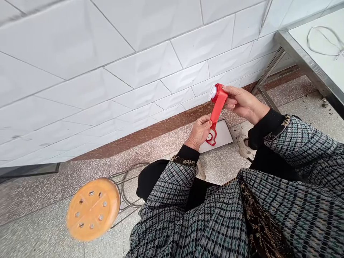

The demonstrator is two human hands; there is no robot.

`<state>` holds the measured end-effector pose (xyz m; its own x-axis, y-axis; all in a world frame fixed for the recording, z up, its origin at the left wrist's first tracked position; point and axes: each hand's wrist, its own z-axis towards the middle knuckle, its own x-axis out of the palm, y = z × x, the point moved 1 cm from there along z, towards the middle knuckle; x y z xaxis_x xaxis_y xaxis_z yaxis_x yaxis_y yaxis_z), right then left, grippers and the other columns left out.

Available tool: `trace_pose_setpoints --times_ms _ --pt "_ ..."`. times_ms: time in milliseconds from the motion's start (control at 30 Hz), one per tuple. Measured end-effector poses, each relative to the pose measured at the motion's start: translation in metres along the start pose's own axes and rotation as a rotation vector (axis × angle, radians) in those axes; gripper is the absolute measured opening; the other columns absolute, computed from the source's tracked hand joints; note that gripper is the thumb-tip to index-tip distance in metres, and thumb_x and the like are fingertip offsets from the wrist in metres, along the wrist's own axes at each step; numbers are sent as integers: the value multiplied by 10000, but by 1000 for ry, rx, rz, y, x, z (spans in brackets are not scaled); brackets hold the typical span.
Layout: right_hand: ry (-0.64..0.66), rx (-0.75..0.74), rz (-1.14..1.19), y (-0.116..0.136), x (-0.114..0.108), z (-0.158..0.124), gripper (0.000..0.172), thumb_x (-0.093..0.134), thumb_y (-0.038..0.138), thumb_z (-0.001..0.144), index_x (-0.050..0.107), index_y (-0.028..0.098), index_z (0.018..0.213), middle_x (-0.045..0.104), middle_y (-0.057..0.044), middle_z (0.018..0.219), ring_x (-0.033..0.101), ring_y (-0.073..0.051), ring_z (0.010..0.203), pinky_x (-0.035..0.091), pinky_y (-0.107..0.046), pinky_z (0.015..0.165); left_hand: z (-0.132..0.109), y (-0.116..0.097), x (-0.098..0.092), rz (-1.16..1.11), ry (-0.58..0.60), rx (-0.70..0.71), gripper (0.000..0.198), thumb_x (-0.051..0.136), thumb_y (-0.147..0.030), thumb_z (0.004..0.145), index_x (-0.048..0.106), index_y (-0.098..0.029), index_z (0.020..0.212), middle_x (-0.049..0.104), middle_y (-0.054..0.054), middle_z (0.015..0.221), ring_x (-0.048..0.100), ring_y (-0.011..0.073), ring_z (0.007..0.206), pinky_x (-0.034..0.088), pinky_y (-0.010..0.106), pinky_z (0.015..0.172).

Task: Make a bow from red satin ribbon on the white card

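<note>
My right hand (245, 104) grips a roll of red tape (217, 94) between thumb and fingers. The roll has a white core with a printed white label on its end, which faces the wall. A flat red strip (218, 111) runs down from the roll to my left hand (200, 132), whose thumb and fingers pinch it. Below that pinch hangs a narrow, curled red loop (214, 139); whether it is the same strip I cannot tell. Under my hands a white rectangular board or box (224, 133) with a dark edge lies on the floor.
A white tiled wall (150, 86) with a brown baseboard (129, 143) rises ahead. An orange round stool (92, 209) with metal legs lies tipped at lower left. At right stands a metal-framed table (303, 46) carrying a loop of thin wire (324, 53). My shoe (243, 147) rests on the speckled floor.
</note>
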<state>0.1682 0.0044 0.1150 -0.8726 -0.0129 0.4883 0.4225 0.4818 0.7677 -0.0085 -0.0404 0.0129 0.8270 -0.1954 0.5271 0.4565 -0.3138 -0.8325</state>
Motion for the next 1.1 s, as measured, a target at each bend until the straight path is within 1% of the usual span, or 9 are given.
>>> trace_pose_setpoints --times_ms 133,267,433,500,600,700,767,833,1100 --pt "-3 -24 7 8 -6 0 243 774 321 929 557 216 905 385 110 547 192 -31 424 187 -202 400 -10 -6 -4 33 113 5 498 937 -553 584 595 -193 622 657 26 756 653 185 836 536 367 847" --pt "-40 -57 4 15 -11 1 219 751 327 948 562 223 916 361 109 531 204 -36 416 183 -210 400 -22 -8 -8 21 162 -52 568 929 -527 602 467 -197 582 558 -17 591 598 148 673 547 354 772" --pt "-55 -87 3 25 -14 -2 220 726 337 965 544 231 899 329 108 509 207 -53 413 205 -219 392 -33 -9 -23 167 90 -142 354 918 -400 633 709 -199 837 691 11 724 618 125 637 508 276 662" --pt "-77 -117 -7 28 -14 -4 211 712 311 974 541 227 883 336 103 519 206 -47 412 209 -216 391 -34 -13 -34 309 141 -152 279 878 -404 675 744 -177 767 701 37 710 626 133 644 502 273 655" --pt "-90 -148 -43 25 -10 -6 229 734 294 958 540 221 861 332 101 527 214 -37 412 205 -205 392 -33 -17 -50 683 377 -265 204 844 -374 707 794 -191 783 708 30 687 602 140 596 483 279 606" --pt "-67 -139 -100 12 0 -7 287 777 336 924 535 221 821 280 105 499 242 -40 411 205 -195 399 -26 -23 -56 865 26 -62 288 840 -360 720 808 -217 967 740 24 764 683 187 745 548 333 761" --pt "-45 -126 -158 0 10 -8 304 781 343 910 535 218 783 287 98 488 277 -47 421 213 -192 410 -20 -22 -47 766 -5 69 488 823 -398 777 745 -243 1233 773 83 1189 696 238 1150 508 398 1041" --pt "-32 -137 -245 -11 21 -10 288 782 305 884 548 207 747 358 76 501 327 -56 454 232 -199 424 -14 -18 -30 605 21 196 521 790 -483 828 715 -243 1284 695 107 1392 601 259 1351 416 433 1177" --pt "-106 -353 -617 -24 39 -2 145 741 251 814 664 173 719 607 -5 688 504 -119 686 386 -230 573 2 -10 17 136 -225 295 460 806 -624 777 751 -233 1014 755 67 1116 671 226 1128 498 434 1068"
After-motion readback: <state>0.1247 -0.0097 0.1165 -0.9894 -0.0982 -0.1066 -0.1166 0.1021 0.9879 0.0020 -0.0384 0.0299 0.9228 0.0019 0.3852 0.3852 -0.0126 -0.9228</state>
